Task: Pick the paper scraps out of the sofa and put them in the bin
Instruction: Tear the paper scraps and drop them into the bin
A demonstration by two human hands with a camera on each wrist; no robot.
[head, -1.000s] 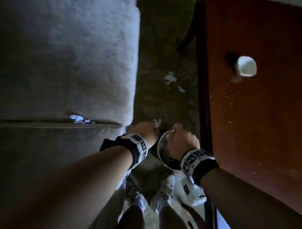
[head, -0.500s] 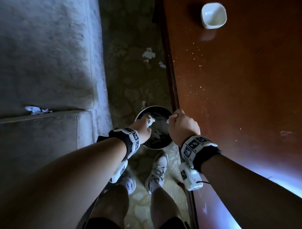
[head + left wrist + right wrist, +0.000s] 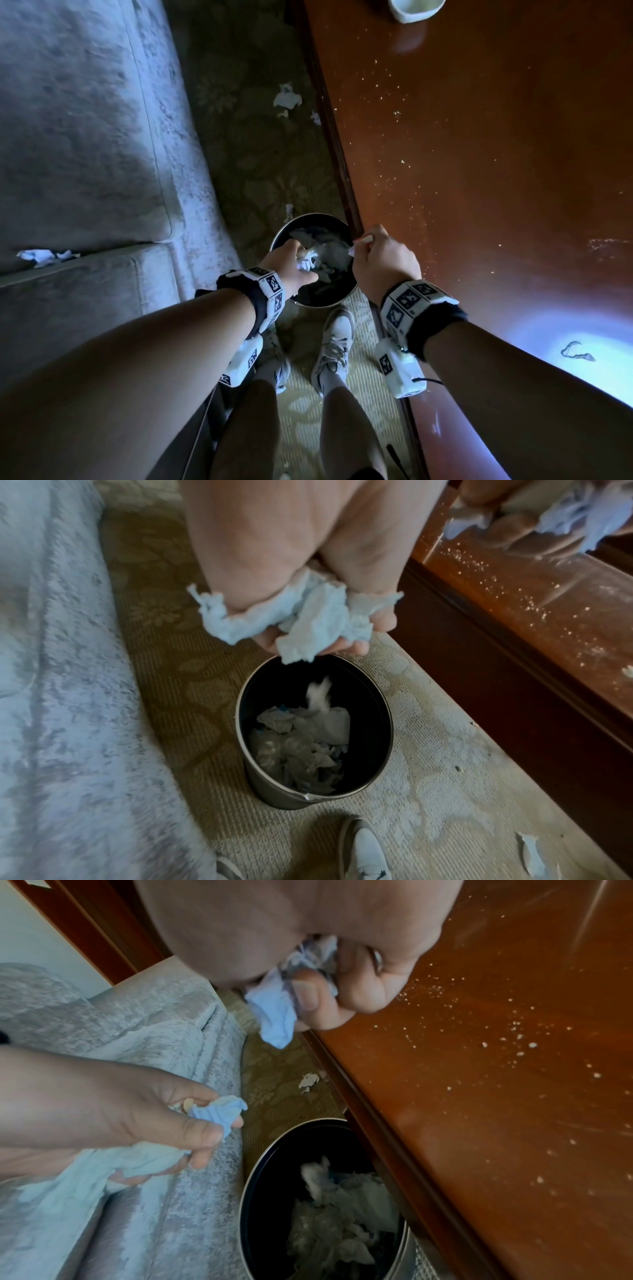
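Observation:
A round dark bin (image 3: 310, 216) stands on the carpet between the sofa and the table, with crumpled paper inside. My left hand (image 3: 301, 260) hovers over its opening and grips a wad of pale blue paper scraps (image 3: 298, 615). A blurred white scrap (image 3: 320, 693) shows in mid-air inside the bin (image 3: 240, 710). My right hand (image 3: 363, 245) is over the bin's right rim and clutches another crumpled scrap (image 3: 277, 1012). More scraps (image 3: 41, 256) lie in the seam between the grey sofa cushions (image 3: 85, 137).
A polished red-brown table (image 3: 496, 171) dotted with crumbs runs close along the bin's right side, with a white bowl (image 3: 416, 8) at its far end. Loose scraps (image 3: 286, 99) lie on the patterned carpet beyond the bin. My shoes (image 3: 334, 346) stand just before it.
Both hands have come in over the bin's opening, still holding paper. The left hand has sunk lower towards the bin, and a scrap now shows dropping inside.

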